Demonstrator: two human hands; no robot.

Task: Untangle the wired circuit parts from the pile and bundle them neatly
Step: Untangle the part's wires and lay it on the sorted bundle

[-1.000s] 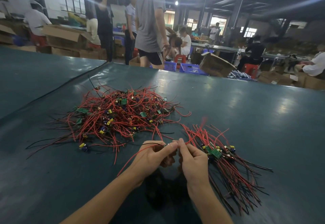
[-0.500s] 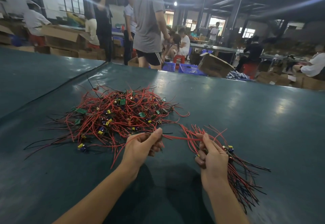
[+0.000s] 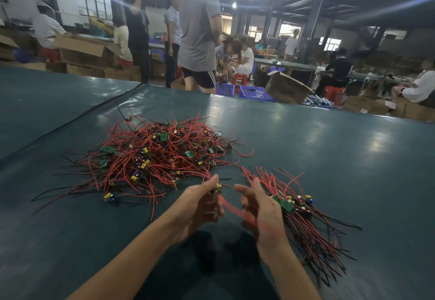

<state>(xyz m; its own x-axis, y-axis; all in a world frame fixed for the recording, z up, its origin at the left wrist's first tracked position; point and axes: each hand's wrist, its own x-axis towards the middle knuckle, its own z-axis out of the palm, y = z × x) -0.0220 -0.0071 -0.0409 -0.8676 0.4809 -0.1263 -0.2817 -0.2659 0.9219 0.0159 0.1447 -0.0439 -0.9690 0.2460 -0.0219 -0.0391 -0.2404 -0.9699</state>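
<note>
my left hand (image 3: 200, 205) pinches a wired part (image 3: 219, 186) clear of the pile (image 3: 160, 156) so its lead straightens toward my right hand (image 3: 263, 215) (grip indiscernible) beside the near-edge bundle (image 3: 306, 224).

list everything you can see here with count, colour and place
tangled pile: one, red and black wires, green boards, yellow capacitors, table centre-left
sorted bundle: one, red and black wires, on the table by the right hand
wired part: one, yellow cap, red wire, in the left hand
table: one, dark teal, foreground
cardboard boxes: several, brown, beyond the table
blue crates: two, past the far edge
red stools: at least two, background
people: several, background
left hand: grips the wired part
right hand: blurred, grip unclear
</note>
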